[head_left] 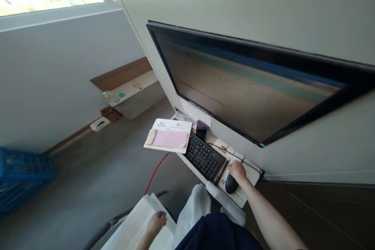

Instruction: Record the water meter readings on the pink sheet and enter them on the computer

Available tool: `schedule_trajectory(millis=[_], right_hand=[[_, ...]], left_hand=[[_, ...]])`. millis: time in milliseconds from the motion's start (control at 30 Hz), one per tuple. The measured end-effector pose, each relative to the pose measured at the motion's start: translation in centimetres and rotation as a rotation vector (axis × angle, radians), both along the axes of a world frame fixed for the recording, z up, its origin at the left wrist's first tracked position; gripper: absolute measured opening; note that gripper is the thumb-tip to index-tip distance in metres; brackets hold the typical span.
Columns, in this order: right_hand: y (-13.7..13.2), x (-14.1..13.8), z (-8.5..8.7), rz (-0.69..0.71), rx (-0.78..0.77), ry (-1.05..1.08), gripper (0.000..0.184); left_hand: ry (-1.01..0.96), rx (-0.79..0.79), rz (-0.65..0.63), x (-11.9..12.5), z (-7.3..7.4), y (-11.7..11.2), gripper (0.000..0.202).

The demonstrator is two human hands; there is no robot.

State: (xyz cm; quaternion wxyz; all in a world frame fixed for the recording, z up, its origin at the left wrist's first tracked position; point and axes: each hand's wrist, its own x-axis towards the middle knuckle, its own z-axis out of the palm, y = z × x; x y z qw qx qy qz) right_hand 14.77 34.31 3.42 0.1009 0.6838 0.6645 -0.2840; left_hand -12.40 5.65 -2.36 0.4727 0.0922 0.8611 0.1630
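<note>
The right hand (237,172) lay cupped over a smooth, rounded black computer mouse (231,184), just right of the flat black plastic keyboard (204,156). The left hand (156,222) rested loosely curled, gripping nothing, on soft white folded paper sheets (137,226).

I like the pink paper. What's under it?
The pink paper lies on a white printed sheet that overhangs the black keyboard. Whatever is beneath that sheet is covered.

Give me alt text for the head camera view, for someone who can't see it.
A seated person's right hand rests by a black mouse beside a black keyboard under a large wall-mounted monitor. Their left hand lies on white papers at their lap; a pink slip lies left of the keyboard.
</note>
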Motion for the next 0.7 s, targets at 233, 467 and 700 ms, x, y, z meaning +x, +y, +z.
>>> schedule_trajectory(millis=[233, 467, 700], right_hand=[[1.2, -2.9, -1.8, -0.147, -0.13, -0.116, 0.025], [-1.2, -1.1, 1.2, -0.286, -0.013, -0.248, 0.039], [-9.4, 3.9, 6.1, -0.538, 0.135, -0.259, 0.033]], left_hand=[[-0.258, 0.364, 0.279, -13.4, -1.1, 10.5, 0.022], [-0.434, 0.556, 0.728, -17.0, -1.8, 18.7, 0.034], [-0.49, 0.592, 0.818, -18.8, 1.7, 22.4, 0.024]])
